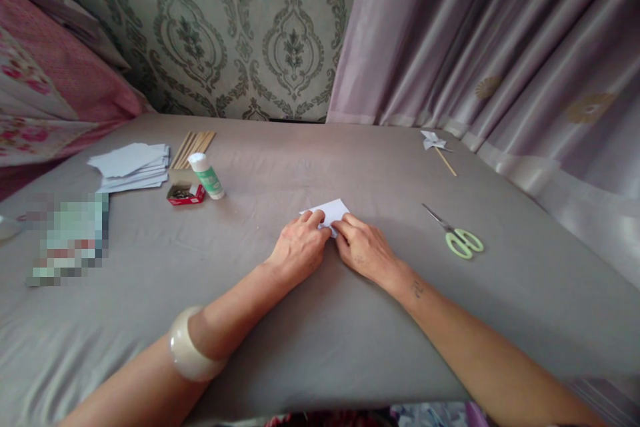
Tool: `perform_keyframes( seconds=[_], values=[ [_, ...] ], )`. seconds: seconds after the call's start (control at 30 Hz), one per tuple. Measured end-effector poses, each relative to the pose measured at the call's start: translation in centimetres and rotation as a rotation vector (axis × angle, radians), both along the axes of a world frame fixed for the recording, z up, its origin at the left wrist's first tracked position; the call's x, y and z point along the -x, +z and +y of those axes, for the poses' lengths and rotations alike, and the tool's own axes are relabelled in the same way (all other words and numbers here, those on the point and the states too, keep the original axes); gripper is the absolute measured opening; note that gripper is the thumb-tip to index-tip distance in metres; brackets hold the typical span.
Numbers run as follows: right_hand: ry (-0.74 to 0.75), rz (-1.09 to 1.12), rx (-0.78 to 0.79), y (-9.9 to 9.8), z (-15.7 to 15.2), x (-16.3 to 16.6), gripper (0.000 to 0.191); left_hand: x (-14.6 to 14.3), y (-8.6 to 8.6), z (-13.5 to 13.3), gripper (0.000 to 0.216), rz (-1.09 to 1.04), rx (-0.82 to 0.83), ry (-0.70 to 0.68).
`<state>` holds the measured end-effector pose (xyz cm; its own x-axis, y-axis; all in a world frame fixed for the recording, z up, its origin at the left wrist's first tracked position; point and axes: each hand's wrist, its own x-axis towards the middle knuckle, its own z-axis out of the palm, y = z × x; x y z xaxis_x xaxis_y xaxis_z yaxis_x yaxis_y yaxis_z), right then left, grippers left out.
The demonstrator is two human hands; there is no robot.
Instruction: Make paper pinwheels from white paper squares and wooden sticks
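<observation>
A small sheet of white paper point(333, 209) lies on the cloth-covered surface in front of me, its near edge bent or folded. My left hand point(301, 239) grips it from the left, fingers curled over the near side. From the right, my right hand point(366, 245) pinches the same paper, thumb and fingertips close to the left hand's. The fingers hide much of the near part of the paper. Right of my hands rest scissors point(457, 233) with pale green handles, blades pointing away to the left.
At the left are a stack of white paper point(135, 167), several wooden sticks point(194, 149), a glue bottle point(207, 175), a red box of small metal pieces point(186, 193) and a blurred packet point(73, 240). A paper pinwheel point(434, 141) on a stick lies far right, near the curtain point(400, 47).
</observation>
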<state>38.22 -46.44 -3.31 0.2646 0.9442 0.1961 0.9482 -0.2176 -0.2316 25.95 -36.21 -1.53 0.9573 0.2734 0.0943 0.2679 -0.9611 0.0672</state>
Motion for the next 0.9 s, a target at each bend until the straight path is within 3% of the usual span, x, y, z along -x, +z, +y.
perform_keyframes(
  seconds=[0.1, 0.23, 0.33, 0.57, 0.9],
  values=[
    [0.006, 0.100, -0.098, -0.5, 0.2, -0.5, 0.027, 0.2, -0.2, 0.2, 0.027, -0.025, -0.024, 0.003],
    [-0.035, 0.296, -0.364, -1.4, 0.3, -1.7, 0.027, 0.2, -0.5, 0.7, 0.031, -0.040, -0.054, -0.010],
    [-0.102, 0.289, -0.460, -1.5, 0.2, -2.0, 0.028, 0.2, -0.6, 0.9, 0.032, -0.053, -0.059, -0.015],
    [-0.051, 0.163, -0.258, -0.9, -0.2, -1.3, 0.030, 0.2, -0.1, 0.7, 0.029, -0.053, -0.059, -0.006],
    [-0.014, -0.022, -0.109, -0.3, -0.2, -0.6, 0.029, 0.1, 0.2, 0.4, 0.028, -0.052, -0.010, 0.033]
  ],
)
